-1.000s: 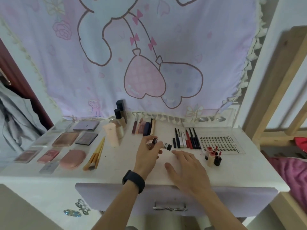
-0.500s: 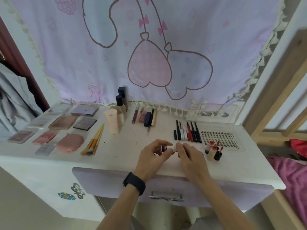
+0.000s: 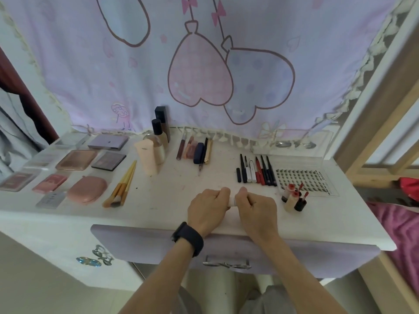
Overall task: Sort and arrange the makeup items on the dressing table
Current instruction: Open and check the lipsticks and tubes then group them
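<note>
A second before, the left hand had held a small item back by the row of pencils while the right hand lay flat on the table. By now both hands had come together near the front edge. They were knuckle to knuckle, fingers curled round a small pale tube, of which only a sliver showed between them. A dark wristband sat on the left wrist.

The table was white and scuffed, with a lilac drawer front below. A lilac cloth printed with heart balloons hung behind it. A wooden bed frame and a pink blanket stood to the right.

Flat palettes lay in rows at the left, with a pink compact in front of them and wooden-handled brushes just beside it. Upright bottles stood at the back, with lip tubes lying next to them.

A clear lash tray to the right of the pencils held rows of dark lashes. Small red-topped bottles stood at its near corner. A clear tray at the back held silvery objects too blurred to identify.
</note>
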The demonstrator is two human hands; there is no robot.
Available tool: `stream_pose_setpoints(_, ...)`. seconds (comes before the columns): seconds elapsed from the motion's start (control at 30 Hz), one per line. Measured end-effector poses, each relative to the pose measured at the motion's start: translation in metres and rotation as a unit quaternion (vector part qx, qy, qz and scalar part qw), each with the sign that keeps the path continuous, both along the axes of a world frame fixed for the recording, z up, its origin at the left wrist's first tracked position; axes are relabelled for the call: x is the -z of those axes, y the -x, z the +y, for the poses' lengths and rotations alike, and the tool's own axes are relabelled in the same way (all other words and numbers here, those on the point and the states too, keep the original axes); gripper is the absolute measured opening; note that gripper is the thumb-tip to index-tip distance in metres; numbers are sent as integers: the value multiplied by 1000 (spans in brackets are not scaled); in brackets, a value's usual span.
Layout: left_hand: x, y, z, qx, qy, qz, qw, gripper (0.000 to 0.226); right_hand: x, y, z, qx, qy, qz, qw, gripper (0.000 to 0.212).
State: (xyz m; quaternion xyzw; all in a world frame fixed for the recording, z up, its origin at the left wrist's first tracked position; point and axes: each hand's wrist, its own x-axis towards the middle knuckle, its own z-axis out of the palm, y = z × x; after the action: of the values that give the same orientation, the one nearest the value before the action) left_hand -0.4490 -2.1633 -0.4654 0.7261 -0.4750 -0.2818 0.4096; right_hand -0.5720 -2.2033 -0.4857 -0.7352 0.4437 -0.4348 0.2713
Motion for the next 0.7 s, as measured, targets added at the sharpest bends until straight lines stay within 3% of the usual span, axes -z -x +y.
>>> stream_pose_setpoints(0.1, 0, 0, 4, 13, 34, 20, 999, 51, 1, 3, -2, -35, -41, 1, 999, 53)
stream_pose_setpoints(0.23, -2, -13, 12, 77, 90, 137, 983, 17, -3, 8, -7, -35, -91, -21, 995, 57)
stream_pose_setpoints(0.4, -5, -22, 16, 78, 103, 142, 981, 15, -2, 14, -5, -57, -92, -29, 994, 49)
stream_pose_setpoints(0.57, -5, -20, 14, 59, 112, 152, 980, 12, -4, 18, 0, -90, -75, -49, 992, 5)
stream_pose_setpoints(0.7, -4, -22, 13, 45, 118, 164, 978, 14, -11, 20, 0, -88, -112, -94, 985, 33)
